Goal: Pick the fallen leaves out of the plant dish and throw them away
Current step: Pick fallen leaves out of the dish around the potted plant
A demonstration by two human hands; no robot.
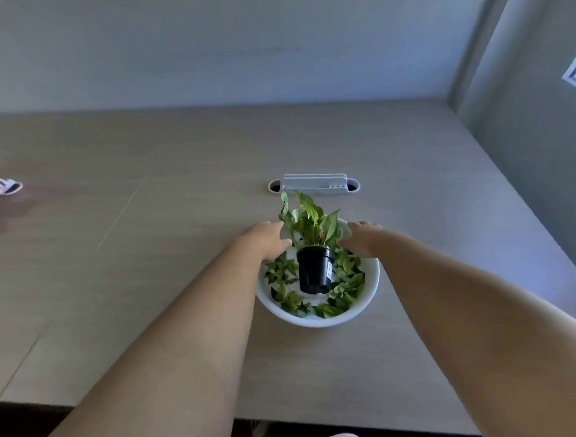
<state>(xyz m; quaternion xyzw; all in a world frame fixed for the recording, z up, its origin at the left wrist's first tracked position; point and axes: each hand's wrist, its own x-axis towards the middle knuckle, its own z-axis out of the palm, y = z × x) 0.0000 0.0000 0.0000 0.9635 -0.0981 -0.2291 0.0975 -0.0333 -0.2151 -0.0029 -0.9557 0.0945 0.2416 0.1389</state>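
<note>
A round white dish [371, 277] sits on the table with a small green plant [308, 222] in a black pot [314, 269] standing in its middle. Several fallen green leaves [287, 297] lie scattered around the pot on the dish floor. My left hand [263, 241] reaches over the dish's far left rim, fingers spread beside the plant. My right hand [363, 236] lies over the far right rim, fingers extended. Whether either hand touches the rim or the plant is unclear. Neither hand shows a leaf in it.
The wood-grain table [149, 257] runs to a wall at the back and right. A white cable outlet with a grey cover [315, 184] sits just behind the plant. A white plug and cable [6, 187] lie at the far left. The table's near edge is below my arms.
</note>
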